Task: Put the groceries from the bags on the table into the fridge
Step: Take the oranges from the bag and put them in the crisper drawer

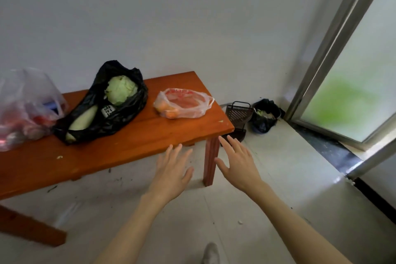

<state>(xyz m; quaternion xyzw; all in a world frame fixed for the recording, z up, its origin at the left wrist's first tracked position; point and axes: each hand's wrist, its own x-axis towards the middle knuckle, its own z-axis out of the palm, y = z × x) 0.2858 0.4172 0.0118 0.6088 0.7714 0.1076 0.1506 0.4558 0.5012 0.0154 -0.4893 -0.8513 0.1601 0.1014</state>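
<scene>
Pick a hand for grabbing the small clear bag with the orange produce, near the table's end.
Right, probably. The right hand is open and sits nearer the table end where the small clear bag lies. The left hand, also open, hovers further from it.

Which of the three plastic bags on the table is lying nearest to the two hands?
The small clear red-printed bag with orange produce, at the table's right end; the black bag and the large clear bag lie further left.

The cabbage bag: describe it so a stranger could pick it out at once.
On the orange wooden table stand three plastic bags. The middle one is the black plastic bag, lying open with a pale green cabbage showing. Its neighbours are see-through; it alone is black.
</scene>
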